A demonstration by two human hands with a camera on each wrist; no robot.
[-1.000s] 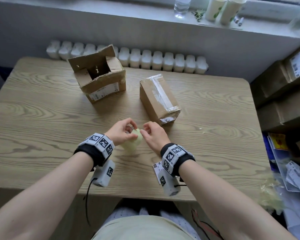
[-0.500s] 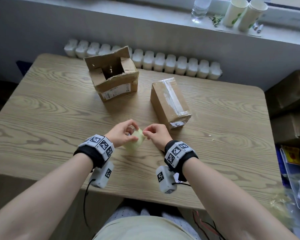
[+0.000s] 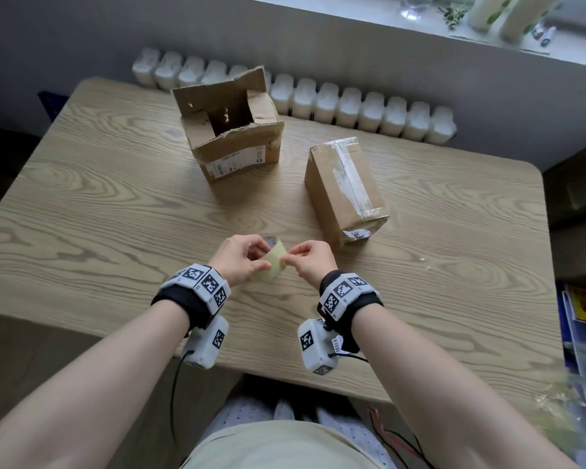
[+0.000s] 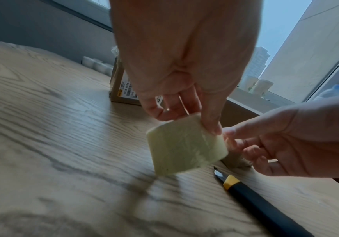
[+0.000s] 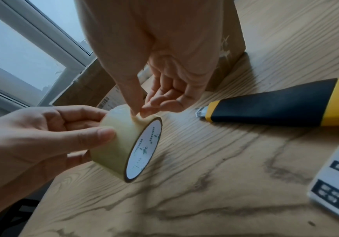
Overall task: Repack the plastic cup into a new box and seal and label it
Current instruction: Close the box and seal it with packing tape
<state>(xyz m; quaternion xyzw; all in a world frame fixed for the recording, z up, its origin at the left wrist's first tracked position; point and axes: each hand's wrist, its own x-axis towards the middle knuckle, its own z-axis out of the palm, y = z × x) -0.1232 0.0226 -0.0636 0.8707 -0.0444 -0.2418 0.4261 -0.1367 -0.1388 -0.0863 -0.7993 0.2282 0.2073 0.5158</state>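
1. Tabletop [image 3: 99, 211]: pale wood-grain with rounded corners.
2. Torn open cardboard box [image 3: 230, 130], flaps up, near the far edge; beside it a taped box [image 3: 345, 191] lying on its side.
3. Black-and-yellow knife [image 5: 276, 109], flat.
4. Tape roll [image 3: 274, 265], a glossy, translucent cylinder held above the near edge with its axis roughly level: left hand [image 3: 241, 258] grips it, right hand [image 3: 310, 258] pinches its surface. The cup is not visible.

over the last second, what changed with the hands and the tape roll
Little changed. The left hand holds the tape roll above the table as before; the right hand has closed its thumb and finger into a pinch at the roll's edge, apparently picking at the tape end. The open box and the taped box did not move; only the camera shifted.
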